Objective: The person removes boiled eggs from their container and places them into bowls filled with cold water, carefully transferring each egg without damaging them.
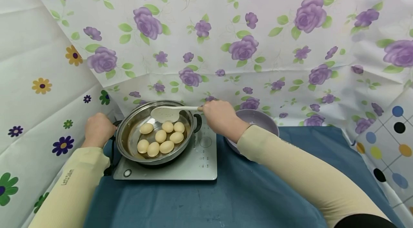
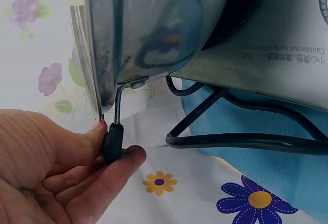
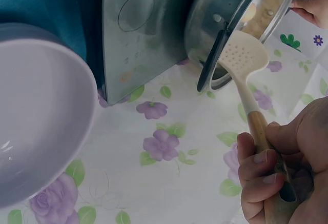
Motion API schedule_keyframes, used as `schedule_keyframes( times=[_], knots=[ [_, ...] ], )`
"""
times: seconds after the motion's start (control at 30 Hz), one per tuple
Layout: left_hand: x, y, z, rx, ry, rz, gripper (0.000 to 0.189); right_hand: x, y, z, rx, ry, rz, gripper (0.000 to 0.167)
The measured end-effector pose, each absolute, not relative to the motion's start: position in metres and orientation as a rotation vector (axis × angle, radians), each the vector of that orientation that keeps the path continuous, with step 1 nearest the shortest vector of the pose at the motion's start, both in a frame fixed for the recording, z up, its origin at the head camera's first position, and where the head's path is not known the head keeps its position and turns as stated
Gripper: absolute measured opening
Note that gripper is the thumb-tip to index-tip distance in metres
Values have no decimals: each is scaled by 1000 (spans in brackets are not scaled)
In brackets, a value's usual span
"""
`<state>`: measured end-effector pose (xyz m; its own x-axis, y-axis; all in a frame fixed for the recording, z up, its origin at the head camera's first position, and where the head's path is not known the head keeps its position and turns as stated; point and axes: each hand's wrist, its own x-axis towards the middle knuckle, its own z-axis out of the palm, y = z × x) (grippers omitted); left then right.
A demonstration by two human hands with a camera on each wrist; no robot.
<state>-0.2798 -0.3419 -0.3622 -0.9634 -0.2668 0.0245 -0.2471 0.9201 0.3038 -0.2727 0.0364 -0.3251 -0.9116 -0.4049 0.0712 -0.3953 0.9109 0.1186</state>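
Note:
A steel two-handled pan (image 1: 155,162) holds several pale yellow eggs (image 1: 160,136) in shallow liquid. At its left side, my left hand (image 1: 98,130) grips the black side handle (image 2: 114,143), thumb on one face and fingers on the other. My right hand (image 1: 222,117) holds a slotted ladle (image 1: 165,114) by its wooden-coloured handle (image 3: 258,126), fingers curled round it. The ladle's cream, perforated head (image 3: 245,52) is over the back of the pan, above the eggs, and nothing shows on it. The pan's right handle (image 1: 198,123) is free.
Under the pan is a flat silver induction cooker (image 1: 206,160), with a black cable (image 2: 246,141) at its left. A light purple bowl (image 3: 46,116) stands right of the cooker, partly hidden by my right forearm. Blue cloth (image 1: 206,203) covers the table; flowered sheets (image 1: 209,52) hang behind.

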Motion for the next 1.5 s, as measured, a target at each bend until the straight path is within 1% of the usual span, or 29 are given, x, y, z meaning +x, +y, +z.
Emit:
schedule_keyframes(
  times=[0.17, 0.27, 0.73, 1.03, 1.3, 1.5],
  knots=[
    [-279, -340, -361, 398, -3015, -460, 24, -271, 36, -325, 613, -3013, -100, 22],
    [-279, -339, -359, 395, -3019, -467, 24, -271, 36, -326, 611, -3035, -86, 20],
    [-276, -341, -360, 375, -3038, -482, 25, -272, 36, -320, 589, -3175, -10, 27],
    [-275, -340, -359, 373, -3037, -478, 27, -274, 40, -319, 563, -3297, 76, 17],
    [-274, -339, -358, 361, -3032, -471, 27, -273, 38, -317, 590, -3303, 134, 20],
    [-274, -338, -358, 386, -3031, -464, 28, -272, 37, -313, 607, -3257, -3, 18]
  ],
)
